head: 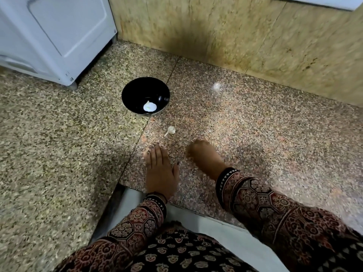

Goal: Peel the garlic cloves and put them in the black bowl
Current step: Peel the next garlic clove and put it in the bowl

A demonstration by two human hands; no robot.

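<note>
1. Garlic clove [170, 130]: it lies loose on the speckled counter [59, 144] just below the middle of the frame, between the black bowl [137, 89] and my two hands. It seems to carry its skin and a stub of stem, so I judge it unpeeled.
2. The black bowl stands above and to the left of that clove, near it but not touching. Inside, on the side of the floor nearest me, lies one white piece [149, 107]. I read it as a peeled clove, though I can't be sure at this size. I see nothing else in the bowl.
3. Progress, as I judge it: one clove is done and delivered, and the one on the counter is yet to be picked up, peeled and dropped in.
4. A pale smear [216, 86] sits on the counter right of the bowl and well apart from it. It is too blurred for me to call it garlic or loose skin.
5. My left hand [161, 169], low centre, is palm down over the counter with the fingers straight and pressed together and the thumb out to the side. It holds nothing.
6. My right hand [204, 156], just to the right of it, is smeared by motion. I cannot tell whether its fingers are curled or whether they pinch anything.
7. Neither hand touches the clove or the bowl.
</note>
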